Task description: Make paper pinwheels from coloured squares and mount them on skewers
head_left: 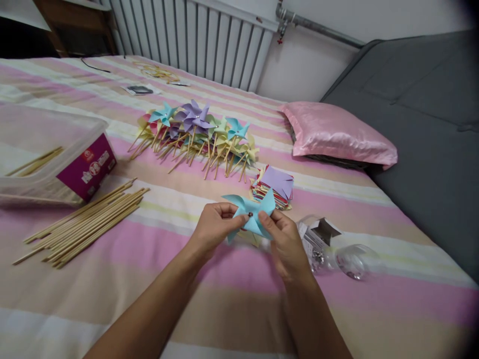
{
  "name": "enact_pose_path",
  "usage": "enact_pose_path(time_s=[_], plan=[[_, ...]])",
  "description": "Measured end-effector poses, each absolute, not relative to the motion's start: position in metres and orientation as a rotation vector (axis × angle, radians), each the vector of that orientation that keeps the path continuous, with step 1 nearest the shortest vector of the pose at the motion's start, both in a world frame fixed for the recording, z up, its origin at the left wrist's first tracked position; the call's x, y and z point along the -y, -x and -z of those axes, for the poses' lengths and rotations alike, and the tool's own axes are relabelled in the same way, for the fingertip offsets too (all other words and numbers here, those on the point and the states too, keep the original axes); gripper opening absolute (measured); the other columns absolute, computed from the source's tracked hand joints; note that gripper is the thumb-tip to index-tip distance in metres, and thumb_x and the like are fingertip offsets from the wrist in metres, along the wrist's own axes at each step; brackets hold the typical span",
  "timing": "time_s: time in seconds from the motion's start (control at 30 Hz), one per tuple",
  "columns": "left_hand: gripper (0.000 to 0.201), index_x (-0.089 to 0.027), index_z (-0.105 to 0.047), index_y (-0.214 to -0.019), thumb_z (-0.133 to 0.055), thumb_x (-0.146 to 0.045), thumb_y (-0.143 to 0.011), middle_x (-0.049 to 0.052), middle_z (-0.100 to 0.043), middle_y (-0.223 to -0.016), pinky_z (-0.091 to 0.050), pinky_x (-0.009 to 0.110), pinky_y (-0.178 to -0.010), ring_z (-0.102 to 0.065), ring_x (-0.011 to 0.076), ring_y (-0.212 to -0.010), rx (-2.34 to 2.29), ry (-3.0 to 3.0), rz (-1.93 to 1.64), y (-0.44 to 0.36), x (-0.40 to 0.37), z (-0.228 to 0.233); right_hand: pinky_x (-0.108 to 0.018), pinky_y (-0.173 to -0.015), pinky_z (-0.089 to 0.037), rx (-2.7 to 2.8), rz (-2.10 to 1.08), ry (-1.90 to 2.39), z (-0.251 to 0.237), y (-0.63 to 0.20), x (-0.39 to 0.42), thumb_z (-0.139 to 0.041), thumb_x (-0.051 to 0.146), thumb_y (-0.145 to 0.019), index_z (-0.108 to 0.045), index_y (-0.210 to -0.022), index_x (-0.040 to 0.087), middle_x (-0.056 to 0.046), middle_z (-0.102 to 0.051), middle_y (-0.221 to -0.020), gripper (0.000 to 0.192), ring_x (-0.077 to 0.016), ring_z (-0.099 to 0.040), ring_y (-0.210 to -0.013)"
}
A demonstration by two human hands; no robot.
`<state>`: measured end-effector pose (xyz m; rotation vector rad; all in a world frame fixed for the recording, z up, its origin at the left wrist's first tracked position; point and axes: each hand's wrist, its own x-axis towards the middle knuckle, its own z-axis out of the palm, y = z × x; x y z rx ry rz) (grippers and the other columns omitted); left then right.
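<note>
Between my two hands is a light-blue paper pinwheel (pixel 262 227), its blades folded in toward the centre. My left hand (pixel 215 224) is closed on its left side, the thumb beside a small dark pin or bead at the middle. My right hand (pixel 286 239) pinches the right side with the thumb on a blade. No stick shows on this pinwheel. Just behind it is a stack of cut paper squares (pixel 277 182), a purple one on top. Under the pinwheel a pale yellowish piece is partly hidden.
Wooden sticks (pixel 93 219) lie at left beside a clear plastic box (pixel 48 124) holding more sticks. Finished pinwheels (pixel 196 119) are heaped behind. Right of my hands are an opened small box (pixel 324 232) and a clear plastic cup (pixel 355 262). A pink pillow (pixel 337 132) rests farther back.
</note>
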<state>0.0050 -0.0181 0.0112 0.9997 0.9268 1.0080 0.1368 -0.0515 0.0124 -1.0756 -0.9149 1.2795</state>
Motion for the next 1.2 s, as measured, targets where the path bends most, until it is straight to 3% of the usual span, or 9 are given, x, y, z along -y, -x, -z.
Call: enact_pose_path(time_s=[0.13,0.33,0.7,0.83,0.97,1.07,1.2], plan=[[0.012,-0.014,-0.062,-0.055,-0.072,-0.019,-0.056,-0.004,-0.056,-0.050,-0.032,0.018,-0.044,-0.045,0.0056,-0.044,-0.952,-1.067,-0.986,-0.007,0.019,-0.011,-0.031,-0.074,-0.049,0.917,-1.220,1.162,-0.008,-0.139,0.051,-0.075,0.029,-0.064,-0.069,-0.083,0.018,-0.002,-0.072,-0.080,0.022,-0.0170,-0.065,-0.075],[0.008,-0.013,-0.063,-0.058,-0.069,-0.019,-0.058,-0.004,-0.055,-0.050,-0.029,0.017,-0.043,-0.042,0.0046,-0.044,-0.932,-1.071,-0.950,-0.007,0.018,-0.010,-0.033,-0.073,-0.049,0.985,-1.124,1.212,0.001,-0.142,0.048,-0.073,0.028,-0.065,-0.070,-0.083,0.016,-0.003,-0.071,-0.079,0.021,-0.0175,-0.064,-0.073],[0.015,-0.012,-0.068,-0.066,-0.067,-0.028,-0.063,0.000,-0.062,-0.057,-0.040,0.020,-0.055,-0.055,0.0103,-0.055,-0.892,-1.127,-1.004,0.001,0.017,-0.011,-0.027,-0.066,-0.049,0.777,-1.208,1.055,0.006,-0.136,0.044,-0.075,0.025,-0.060,-0.068,-0.077,0.015,0.000,-0.070,-0.072,0.021,-0.0135,-0.061,-0.065],[0.031,-0.012,-0.067,-0.066,-0.060,-0.041,-0.071,0.004,-0.066,-0.062,-0.042,0.022,-0.054,-0.059,0.0130,-0.057,-1.074,-1.192,-1.221,0.006,0.011,-0.006,-0.021,-0.059,-0.047,0.596,-1.290,0.939,0.000,-0.129,0.046,-0.078,0.023,-0.054,-0.064,-0.066,0.016,0.004,-0.066,-0.064,0.020,-0.0090,-0.057,-0.057],[0.036,-0.013,-0.066,-0.071,-0.054,-0.046,-0.075,0.004,-0.067,-0.064,-0.046,0.023,-0.058,-0.063,0.0150,-0.060,-1.441,-1.372,-1.502,0.013,0.010,-0.001,-0.019,-0.056,-0.044,0.556,-1.395,0.880,0.013,-0.116,0.060,-0.078,0.022,-0.054,-0.063,-0.066,0.017,0.005,-0.064,-0.060,0.019,-0.0066,-0.054,-0.053],[0.034,-0.016,-0.067,-0.076,-0.046,-0.042,-0.081,0.003,-0.069,-0.069,-0.047,0.023,-0.064,-0.064,0.0135,-0.065,-1.702,-1.618,-1.429,0.028,0.019,0.000,-0.020,-0.056,-0.044,0.644,-1.504,0.836,0.033,-0.101,0.074,-0.077,0.023,-0.058,-0.066,-0.076,0.016,0.004,-0.067,-0.066,0.022,-0.0080,-0.055,-0.055],[0.026,-0.017,-0.068,-0.074,-0.053,-0.038,-0.077,0.004,-0.069,-0.068,-0.047,0.028,-0.065,-0.064,0.0179,-0.066,-1.840,-1.713,-1.338,0.067,0.050,0.001,-0.022,-0.056,-0.043,0.657,-1.547,0.825,0.051,-0.092,0.092,-0.079,0.020,-0.055,-0.067,-0.073,0.015,0.003,-0.066,-0.064,0.022,-0.0087,-0.054,-0.055]])
